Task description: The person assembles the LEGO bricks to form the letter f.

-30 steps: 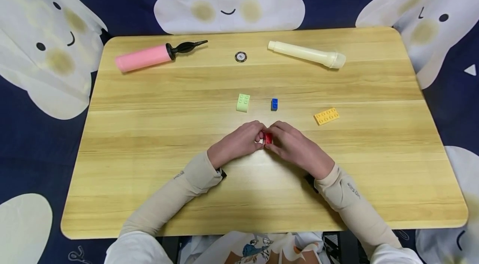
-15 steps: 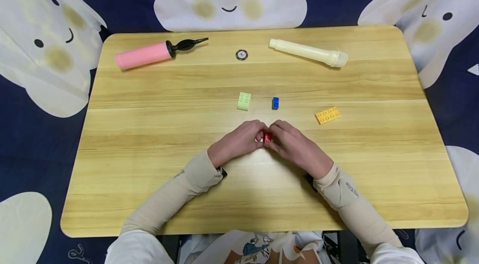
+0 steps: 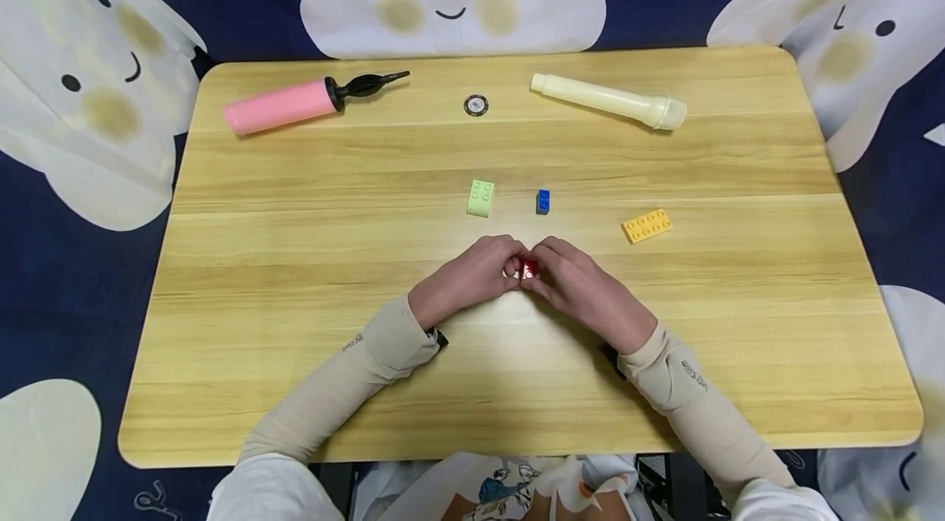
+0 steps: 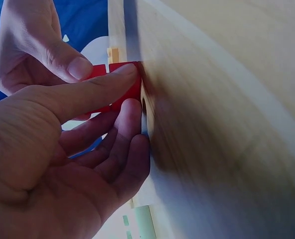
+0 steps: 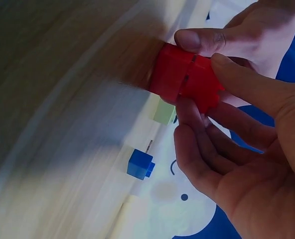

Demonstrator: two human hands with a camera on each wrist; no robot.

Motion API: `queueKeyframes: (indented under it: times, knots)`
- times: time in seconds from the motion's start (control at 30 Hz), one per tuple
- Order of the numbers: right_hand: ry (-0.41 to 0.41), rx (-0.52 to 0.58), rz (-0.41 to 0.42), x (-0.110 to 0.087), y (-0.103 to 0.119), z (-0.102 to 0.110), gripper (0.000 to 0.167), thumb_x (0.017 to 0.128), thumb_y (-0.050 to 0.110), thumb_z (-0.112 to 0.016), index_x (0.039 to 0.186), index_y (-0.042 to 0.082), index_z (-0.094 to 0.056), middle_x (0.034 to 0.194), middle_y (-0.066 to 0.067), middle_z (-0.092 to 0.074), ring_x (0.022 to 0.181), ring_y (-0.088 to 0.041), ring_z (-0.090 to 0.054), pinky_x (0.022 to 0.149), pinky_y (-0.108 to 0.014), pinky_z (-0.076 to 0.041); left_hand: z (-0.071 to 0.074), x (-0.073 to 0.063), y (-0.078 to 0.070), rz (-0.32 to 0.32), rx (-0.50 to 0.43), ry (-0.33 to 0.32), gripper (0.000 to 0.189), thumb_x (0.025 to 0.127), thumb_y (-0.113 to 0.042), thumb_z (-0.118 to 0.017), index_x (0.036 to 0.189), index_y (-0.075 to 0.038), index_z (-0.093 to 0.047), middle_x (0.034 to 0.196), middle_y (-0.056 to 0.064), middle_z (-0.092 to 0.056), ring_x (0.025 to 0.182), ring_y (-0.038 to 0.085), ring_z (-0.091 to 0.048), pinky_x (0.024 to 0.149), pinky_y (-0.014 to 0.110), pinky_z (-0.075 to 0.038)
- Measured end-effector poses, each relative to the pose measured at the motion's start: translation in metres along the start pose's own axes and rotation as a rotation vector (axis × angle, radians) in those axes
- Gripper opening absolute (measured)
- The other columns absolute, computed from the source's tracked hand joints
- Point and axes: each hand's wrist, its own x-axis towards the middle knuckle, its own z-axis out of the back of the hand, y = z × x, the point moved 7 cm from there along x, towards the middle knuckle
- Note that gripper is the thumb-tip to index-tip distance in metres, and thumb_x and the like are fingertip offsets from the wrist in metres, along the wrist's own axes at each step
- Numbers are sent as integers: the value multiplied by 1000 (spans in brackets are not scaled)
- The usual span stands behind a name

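Two red toy bricks are held end to end near the middle of the table, with a narrow seam between them. My left hand (image 3: 476, 273) pinches the lower red brick (image 5: 170, 69), which sits at the tabletop. My right hand (image 3: 583, 287) pinches the upper red brick (image 5: 203, 82) with its thumb and fingers; studs show on its far side in the right wrist view. From the head view the fingers cover most of both bricks. Whether they are fully pressed together I cannot tell.
Beyond the hands lie a light green brick (image 3: 481, 198), a small blue brick (image 3: 543, 202) and a yellow brick (image 3: 646, 226). Along the back are a pink hand pump (image 3: 280, 107), a round black-and-white chip (image 3: 476, 105) and a cream microphone-shaped object (image 3: 609, 100).
Both hands keep their hold on the red bricks in nearly the same place. Only the head view has shifted slightly.
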Motion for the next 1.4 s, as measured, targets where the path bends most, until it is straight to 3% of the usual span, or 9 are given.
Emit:
queueKeyframes:
  times: [0.87, 1.13, 1.4]
  knots:
    - [-2, 5, -26, -1, -4, -2, 18, 90, 14, -75, 96, -1, -66, 91, -6, -61, 78, -16, -55, 68, -29, -51, -1, 2, 2, 11, -22, 29, 30, 89, -7, -75, 117, -1, -69, 95, 3, -66, 86, 12, -58, 79, 23, -48]
    - [-49, -160, 61, 0, 2, -1, 22, 87, 17, -80, 89, 0, -65, 85, -7, -60, 75, -22, -54, 69, -36, -49, 0, 0, 2, -33, -7, 26, 31, 87, -14, -79, 113, 0, -69, 93, 4, -64, 85, 14, -57, 79, 23, -46]
    - [-56, -223, 85, -1, 1, 2, 36, 86, 25, -81, 106, -2, -70, 92, -10, -65, 83, -25, -59, 76, -39, -50, 1, 1, -2, -59, 32, 6, 31, 90, -18, -77, 112, 1, -68, 91, 5, -61, 83, 16, -56, 76, 24, -45]
